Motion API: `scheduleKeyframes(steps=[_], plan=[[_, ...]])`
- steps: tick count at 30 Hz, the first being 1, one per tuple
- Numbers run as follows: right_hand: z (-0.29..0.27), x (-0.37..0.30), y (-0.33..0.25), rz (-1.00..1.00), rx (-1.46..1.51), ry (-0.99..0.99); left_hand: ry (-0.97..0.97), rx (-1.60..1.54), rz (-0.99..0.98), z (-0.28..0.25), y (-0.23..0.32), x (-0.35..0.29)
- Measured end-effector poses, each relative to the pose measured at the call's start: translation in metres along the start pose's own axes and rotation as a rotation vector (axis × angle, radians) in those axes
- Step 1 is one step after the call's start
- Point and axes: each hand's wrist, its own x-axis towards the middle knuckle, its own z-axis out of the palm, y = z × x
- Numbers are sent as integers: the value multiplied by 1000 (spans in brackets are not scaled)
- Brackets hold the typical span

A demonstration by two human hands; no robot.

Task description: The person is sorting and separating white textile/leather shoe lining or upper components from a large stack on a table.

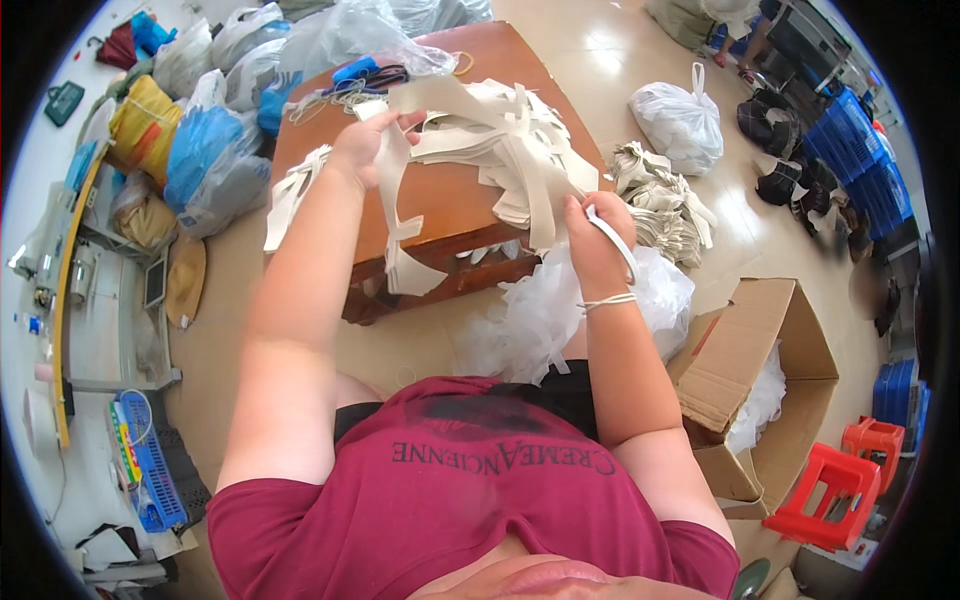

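My left hand [375, 150] is closed on a cream fabric piece [393, 190] at the left of the table; its cut-out lower end hangs past the table's edge. My right hand [598, 228] is closed at the table's right front corner, its thumb by the edge of the spread cream pieces. A white loop-handled tool [622, 243] curves along that hand; its working end is hidden, so I cannot tell its kind. Between my hands, a loose heap of cut cream fabric pieces [500, 130] covers the brown wooden table [440, 232]. A thin white band [607, 301] circles my right wrist.
More cream pieces [660, 200] lie bundled right of the table, near a tied white bag [680, 125]. Filmy white material [540, 310] sits below my right hand. An open cardboard box [735, 370] and a red stool [828, 495] stand right; filled bags [205, 155] crowd the left.
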Motion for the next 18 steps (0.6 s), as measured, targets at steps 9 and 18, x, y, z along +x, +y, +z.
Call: scheduleKeyframes(steps=[9, 18], plan=[[14, 0, 26, 0, -60, -53, 252, -45, -166, -25, -55, 46], [-32, -30, -26, 224, -211, -646, 85, -39, -55, 2, -38, -67]])
